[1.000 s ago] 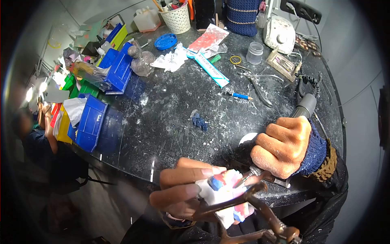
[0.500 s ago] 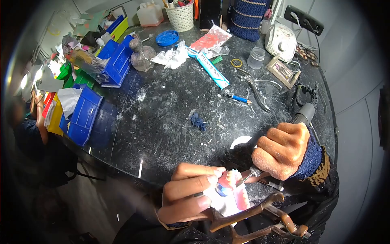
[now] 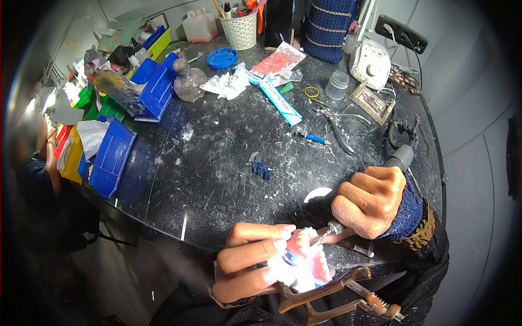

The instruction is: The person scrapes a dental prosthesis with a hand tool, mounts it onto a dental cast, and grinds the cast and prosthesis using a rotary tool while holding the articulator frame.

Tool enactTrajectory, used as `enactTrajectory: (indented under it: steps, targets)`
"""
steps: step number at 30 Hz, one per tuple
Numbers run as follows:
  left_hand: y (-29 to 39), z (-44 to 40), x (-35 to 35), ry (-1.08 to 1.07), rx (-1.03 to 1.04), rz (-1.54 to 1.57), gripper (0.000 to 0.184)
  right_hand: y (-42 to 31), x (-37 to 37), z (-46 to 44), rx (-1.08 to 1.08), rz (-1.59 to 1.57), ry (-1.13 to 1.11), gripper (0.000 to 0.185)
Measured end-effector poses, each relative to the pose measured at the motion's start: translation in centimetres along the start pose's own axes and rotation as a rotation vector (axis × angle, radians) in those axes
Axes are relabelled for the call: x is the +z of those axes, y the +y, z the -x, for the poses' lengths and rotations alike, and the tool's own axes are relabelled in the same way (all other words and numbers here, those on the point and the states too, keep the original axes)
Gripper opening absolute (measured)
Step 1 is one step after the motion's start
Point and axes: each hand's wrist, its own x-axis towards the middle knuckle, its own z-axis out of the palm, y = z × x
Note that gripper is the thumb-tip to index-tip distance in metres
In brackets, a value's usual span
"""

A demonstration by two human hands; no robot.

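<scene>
My left hand is closed around a brightly lit white plaster dental model carrying a pink denture with teeth. A second pink row of teeth sits below it. The model is mounted in a brown metal articulator, whose arms stick out to the right, near my lap. In my right hand a rotary handpiece is gripped, its grey rear end poking out above the fist. The metal nose of the handpiece points at the upper denture teeth; glare hides whether the tip touches.
On the dusty black table lie blue crumpled scraps, a blue pencil stub, pliers and an articulating paper packet. Blue bins line the left edge; the white control unit stands back right. Another person's arm shows far left.
The articulator has turned slightly in my left hand, showing more of its threaded screw. My right hand keeps the handpiece close to the teeth. The whole view has shifted a little.
</scene>
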Motion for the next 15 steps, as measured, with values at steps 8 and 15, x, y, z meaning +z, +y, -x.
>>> enactTrajectory:
  steps: [8, 15]
  targets:
    - [-0.7, -0.2, 0.7, 0.099, 0.038, 0.042, 0.049, 0.3, -1.1, -0.3, 0.014, -0.056, -0.009, 0.020]
    - [-1.6, -0.3, -0.4, 0.122, -0.006, 0.247, 0.050, 1.3, -1.9, 0.0, 0.503, -0.195, 0.184, 0.042]
